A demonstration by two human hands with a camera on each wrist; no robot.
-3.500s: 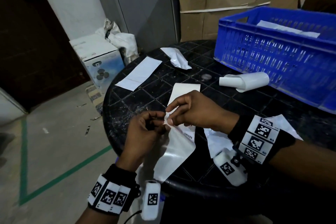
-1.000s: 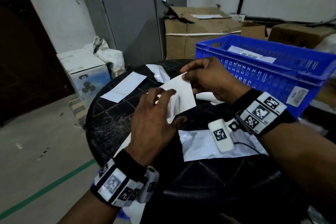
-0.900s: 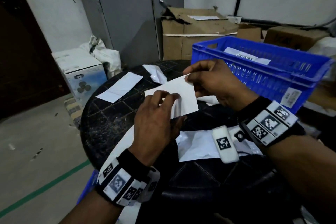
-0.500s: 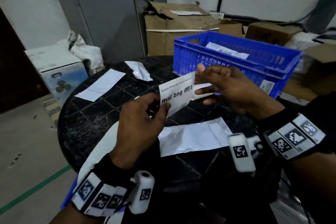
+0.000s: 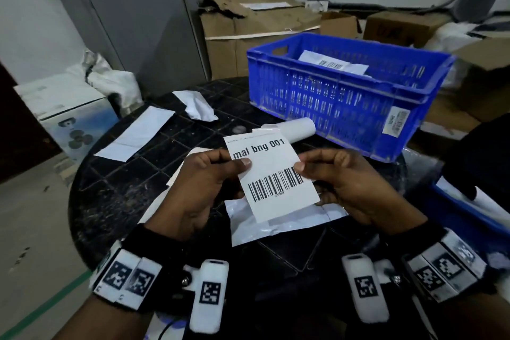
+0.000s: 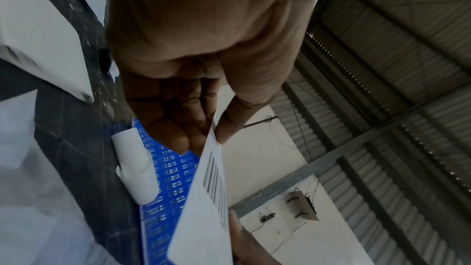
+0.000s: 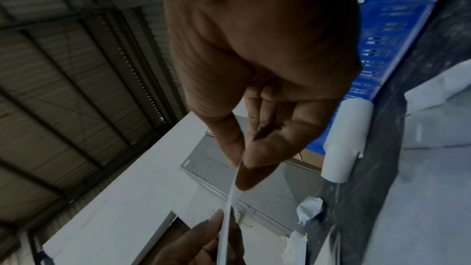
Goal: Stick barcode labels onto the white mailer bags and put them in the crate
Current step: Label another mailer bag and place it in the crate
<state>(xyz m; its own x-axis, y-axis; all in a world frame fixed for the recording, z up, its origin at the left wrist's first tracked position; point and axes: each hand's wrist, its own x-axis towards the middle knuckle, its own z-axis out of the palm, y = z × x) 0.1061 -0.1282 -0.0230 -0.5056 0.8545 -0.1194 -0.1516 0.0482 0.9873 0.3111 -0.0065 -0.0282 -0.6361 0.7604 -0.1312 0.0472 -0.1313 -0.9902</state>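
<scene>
Wristbands with black-and-white square markers (image 5: pixel 129 279) fill the bottom of the head view, one on each wrist. Just above them, at the frame's centre, both hands hold a barcode label (image 5: pixel 271 176) up off the table, printed face toward the camera, reading "mal bng 001" above a barcode. The left hand (image 5: pixel 204 188) pinches its left edge, thumb on the front and fingers behind; the left wrist view shows the thumb (image 6: pixel 229 126) pressed against the sheet. The right hand (image 5: pixel 345 188) pinches the right edge between thumb and fingertips, the sheet seen edge-on in the right wrist view (image 7: pixel 229 198).

Below the label, a white mailer bag (image 5: pixel 276 223) lies flat on the round black table (image 5: pixel 110 188), partly hidden by the hands. Beyond the label, a roll of white label paper (image 5: pixel 292 130) lies on its side, just beside the near wall of the blue crate (image 5: pixel 345 102) at the frame's upper right. Inside the crate lies a white bag with a barcode label on it (image 5: pixel 334 65). Left of centre, a flat white strip (image 5: pixel 135 132) and a crumpled white piece (image 5: pixel 198 107) rest on the tabletop.

Farther back, cardboard boxes (image 5: pixel 259 27) stand behind the crate, and at the left edge a white carton printed with a fan (image 5: pixel 69 119) sits on the floor, a white sack (image 5: pixel 110 80) beside it.
</scene>
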